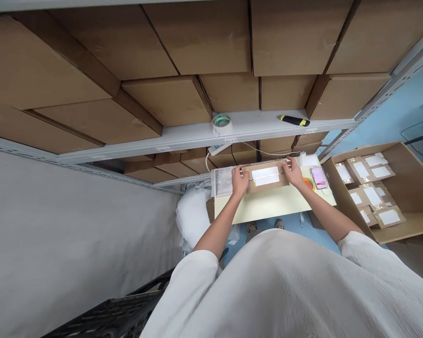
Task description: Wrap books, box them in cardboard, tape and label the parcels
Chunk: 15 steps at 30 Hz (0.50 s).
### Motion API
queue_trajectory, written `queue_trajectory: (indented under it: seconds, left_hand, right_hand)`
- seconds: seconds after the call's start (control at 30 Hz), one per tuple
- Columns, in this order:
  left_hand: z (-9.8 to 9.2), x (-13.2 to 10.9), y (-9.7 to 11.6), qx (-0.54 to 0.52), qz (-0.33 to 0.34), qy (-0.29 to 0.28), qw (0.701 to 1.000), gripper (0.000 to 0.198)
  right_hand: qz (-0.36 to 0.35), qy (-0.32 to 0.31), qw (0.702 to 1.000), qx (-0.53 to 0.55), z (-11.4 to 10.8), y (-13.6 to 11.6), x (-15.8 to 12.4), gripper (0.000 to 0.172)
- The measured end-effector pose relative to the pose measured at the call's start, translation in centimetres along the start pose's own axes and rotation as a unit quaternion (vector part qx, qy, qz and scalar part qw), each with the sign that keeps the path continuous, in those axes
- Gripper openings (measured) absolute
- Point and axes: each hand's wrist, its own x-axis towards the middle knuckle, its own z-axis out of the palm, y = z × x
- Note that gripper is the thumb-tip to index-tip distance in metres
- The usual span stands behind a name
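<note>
Between my hands is a small brown cardboard box [268,187] with a white label [265,176] on its top face. My left hand [239,180] grips its left end, and my right hand [293,172] grips its right end. The box is over a pale yellow work surface [268,209]; whether it rests there or is slightly lifted I cannot tell. A roll of orange-yellow tape [309,183] and a pink-screened phone [319,178] lie right of my right hand. Clear plastic bags [223,181] lie left of my left hand.
A shelf [193,133] of large cartons [215,37] stands ahead, with a white tape roll [222,122] and a yellow-black utility knife [293,120] on its edge. At right, an open carton [416,183] holds several labelled boxes. White packing material [193,216] sits left; a black crate [127,310] is lower left.
</note>
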Motion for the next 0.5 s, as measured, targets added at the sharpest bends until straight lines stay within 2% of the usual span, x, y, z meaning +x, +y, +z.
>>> queue_trajectory:
  seconds: [0.13, 0.37, 0.5]
  left_hand:
    - [-0.3, -1.3, -0.2, 0.028, -0.007, 0.006, 1.000, 0.043]
    - [1.4, -5.0, -4.6, 0.072, -0.072, -0.065, 0.993, 0.057]
    - [2.3, -5.8, -5.8, 0.102, -0.106, -0.092, 0.985, 0.072]
  right_hand:
    - [-0.014, -0.009, 1.000, 0.023, -0.6, 0.9, -1.3, 0.066]
    - [0.044, -0.088, 0.995, -0.032, 0.8, 6.2, -3.9, 0.054]
    - [0.059, -0.124, 0.988, -0.071, 0.9, 7.8, -4.2, 0.047]
